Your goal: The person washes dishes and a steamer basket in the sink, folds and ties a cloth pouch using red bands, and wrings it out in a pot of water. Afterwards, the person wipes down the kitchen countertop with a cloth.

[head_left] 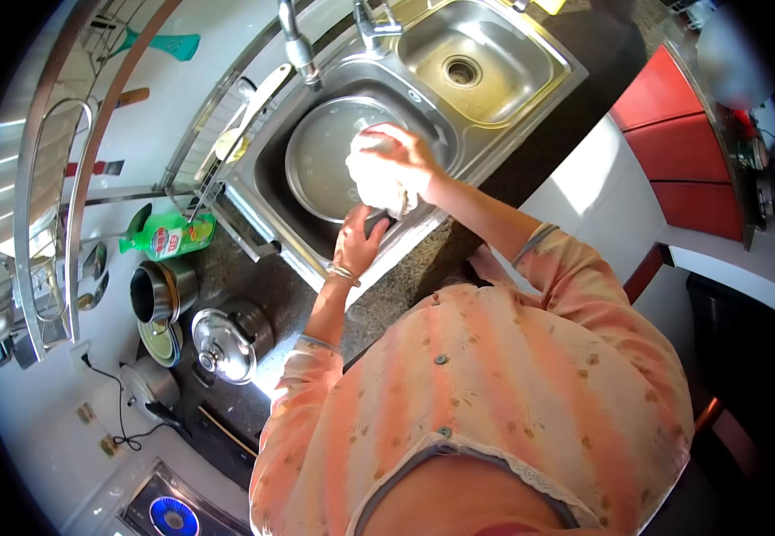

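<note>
A wide round metal pan point(320, 165) lies in the left basin of the steel double sink point(267, 183), with small pale spots or bubbles on its grey inside. My right hand point(412, 161) is closed on a bunched white cloth point(374, 174), held over the pan's near right side and bright with sunlight. Just below the cloth, my left hand point(358, 243) grips the dark pan handle point(376, 217) between thumb and fingers at the sink's front edge. The cloth hides part of the pan's rim.
Two faucets point(298, 49) point(374, 27) rise behind the basins. A dish rack point(200, 152) stands left of the sink. On the left counter are a green bottle point(173, 235), pots point(160, 290) and a lidded pot point(227, 344). A lit stove burner point(174, 516) is at bottom left.
</note>
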Motion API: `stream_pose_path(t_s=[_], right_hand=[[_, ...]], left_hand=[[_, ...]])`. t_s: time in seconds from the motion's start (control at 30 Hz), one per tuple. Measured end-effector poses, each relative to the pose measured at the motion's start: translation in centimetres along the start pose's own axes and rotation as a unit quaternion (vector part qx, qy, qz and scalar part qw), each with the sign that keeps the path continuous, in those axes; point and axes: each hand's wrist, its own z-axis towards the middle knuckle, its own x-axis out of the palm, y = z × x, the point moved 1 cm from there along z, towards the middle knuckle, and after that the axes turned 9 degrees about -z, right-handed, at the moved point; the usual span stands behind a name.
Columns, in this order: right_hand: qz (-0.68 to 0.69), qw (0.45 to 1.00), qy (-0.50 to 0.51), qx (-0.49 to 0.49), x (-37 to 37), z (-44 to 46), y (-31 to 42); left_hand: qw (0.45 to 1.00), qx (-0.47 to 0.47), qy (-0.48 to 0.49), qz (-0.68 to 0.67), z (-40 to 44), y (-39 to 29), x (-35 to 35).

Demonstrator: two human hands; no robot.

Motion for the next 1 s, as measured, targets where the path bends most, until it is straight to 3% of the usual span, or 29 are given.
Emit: stream_pose_path(t_s=[0.03,0.07,0.1,0.17,0.23,0.3,0.37,0.4,0.43,0.47,0.5,0.53,0.57,0.63,0.67,0.7,0.73,0.77,0.8,0.83,0.9,0.93,1.0], right_hand=[[-0.019,0.998,0.057,-0.005,1.2,-0.6,0.2],[-0.183,0.971,0.064,-0.139,2.4,-1.2,0.1],[-0.343,0.899,0.068,-0.266,3.4,-1.7,-0.5],[-0.504,0.786,-0.059,-0.353,3.9,-2.0,-2.1],[-0.421,0.895,0.006,-0.145,2.3,-0.6,-1.8],[-0.165,0.978,-0.046,-0.117,-0.3,3.0,-7.0],[-0.210,0.967,-0.146,-0.017,-1.6,2.2,-3.9],[-0.151,0.973,-0.159,0.070,-1.5,1.9,-3.4],[-0.092,0.977,-0.059,0.182,-2.1,1.3,-3.1],[-0.061,0.986,0.007,0.157,-1.4,0.6,-3.4],[-0.141,0.976,0.075,0.150,-0.9,-0.6,-2.8],[-0.198,0.967,0.136,0.087,-0.5,-2.0,-2.3],[-0.156,0.961,0.215,0.077,-0.5,-3.4,-1.6],[-0.101,0.963,0.220,0.121,-0.3,-5.5,1.5],[-0.214,0.962,0.161,0.053,-1.4,-4.4,0.5],[-0.215,0.963,0.153,0.049,-2.0,-4.7,1.6],[-0.060,0.994,0.089,0.036,-2.7,-5.2,3.3],[0.097,0.995,0.022,0.017,-3.7,-5.8,4.8],[0.165,0.985,0.042,-0.038,-4.6,-6.1,5.9],[0.249,0.968,0.023,-0.018,-5.1,-6.3,7.1],[0.315,0.947,0.050,-0.031,-8.1,-6.8,6.5],[0.268,0.959,0.000,-0.096,-8.4,-9.1,9.7],[0.231,0.965,-0.057,-0.109,-12.9,-11.6,11.5]], left_hand=[[0.997,-0.049,0.042,0.043,0.4,-0.9,-0.5],[0.991,-0.052,0.107,0.065,1.0,-1.0,-0.9],[0.980,-0.052,0.169,0.090,1.8,-1.4,-1.0],[0.937,0.088,0.138,0.307,2.0,-3.6,-0.2],[0.951,0.167,0.076,0.249,1.0,-5.7,-0.4],[0.933,0.204,-0.062,0.288,1.0,-7.8,-0.9],[0.982,0.091,-0.101,0.131,1.0,-6.8,-1.6],[0.982,0.089,-0.143,0.087,1.2,-5.2,-2.1],[0.978,0.086,-0.184,0.043,1.6,-4.3,-2.9],[0.968,0.009,-0.212,-0.131,1.9,-3.5,-3.5],[0.924,-0.071,-0.227,-0.299,2.4,-3.2,-4.1],[0.881,-0.141,-0.240,-0.381,2.7,-2.8,-5.2],[0.826,-0.213,-0.251,-0.459,3.0,-2.5,-5.8],[0.709,-0.233,-0.248,-0.617,3.6,1.7,-5.4],[0.686,-0.168,-0.127,-0.697,3.7,1.5,-5.4],[0.643,-0.101,-0.002,-0.759,4.2,0.9,-4.9],[0.668,-0.262,-0.171,-0.676,4.9,-5.3,-3.4],[0.679,-0.268,-0.172,-0.661,5.4,-9.4,-1.7],[0.761,-0.233,-0.110,-0.596,5.4,-11.5,0.7],[0.829,-0.193,-0.048,-0.523,5.6,-12.9,2.6],[0.917,-0.229,0.162,-0.283,6.9,-13.9,5.5],[0.917,-0.071,0.066,-0.388,6.9,-17.4,8.3],[0.940,-0.017,0.066,-0.335,8.6,-18.9,10.7]])
